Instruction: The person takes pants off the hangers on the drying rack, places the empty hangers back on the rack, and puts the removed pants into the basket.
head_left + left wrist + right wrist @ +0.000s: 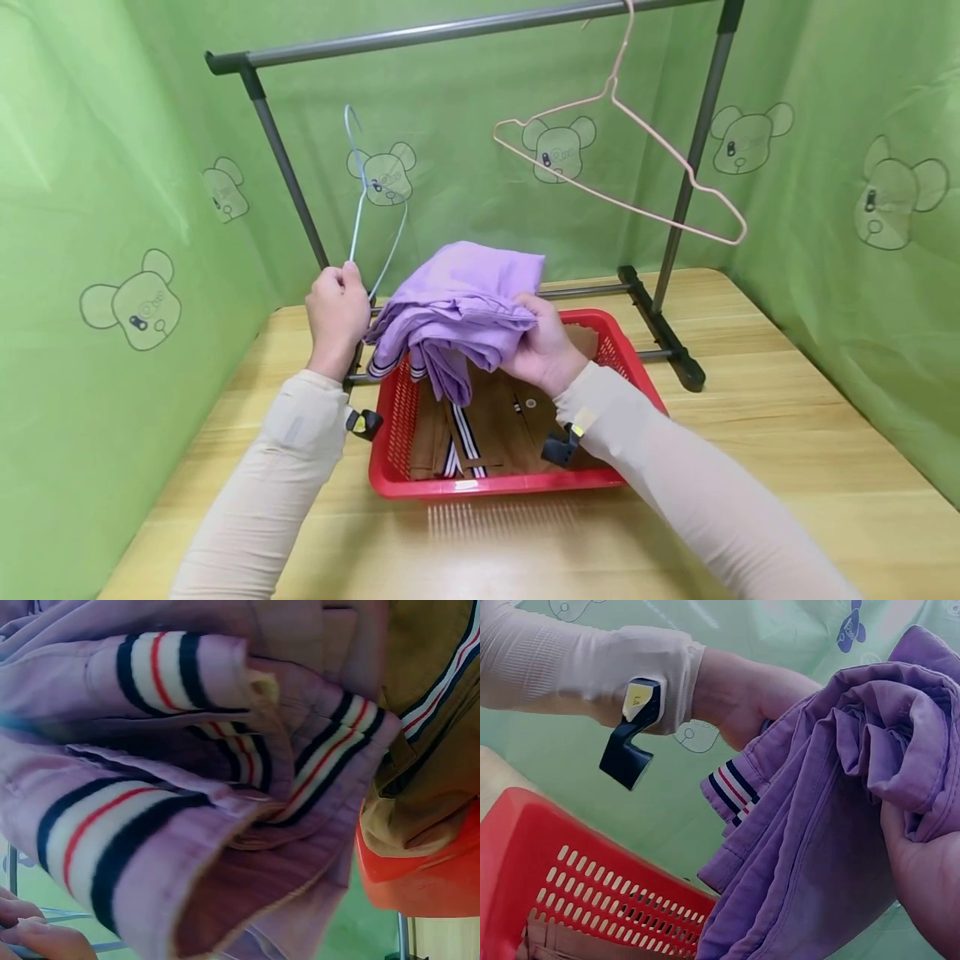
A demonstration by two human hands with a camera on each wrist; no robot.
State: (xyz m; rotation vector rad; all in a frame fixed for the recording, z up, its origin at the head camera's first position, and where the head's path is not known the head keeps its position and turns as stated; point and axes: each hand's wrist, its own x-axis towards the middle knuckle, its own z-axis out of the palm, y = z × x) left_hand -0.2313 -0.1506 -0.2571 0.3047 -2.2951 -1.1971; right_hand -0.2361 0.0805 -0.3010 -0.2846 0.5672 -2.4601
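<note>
A bunched purple garment (457, 308) with dark, white and red striped bands hangs above a red basket. My right hand (546, 346) grips its right side, thumb on top of the gathered cloth. Left of it, my left hand (337, 312) holds a light blue wire hanger (358, 217) by its lower part, the hook pointing up. In the left wrist view, the striped bands of the purple garment (157, 675) fill the middle, and fingers of the left hand (37, 934) show at the lower left. The right wrist view shows the garment (810, 795) folded in several layers.
The red basket (495, 483) stands on the wooden table (787, 400) holding brown striped clothing (487, 425). Behind it is a grey rack (450, 29), from whose bar a pink hanger (622, 200) hangs at the right. Green curtains (75, 208) enclose the sides and back.
</note>
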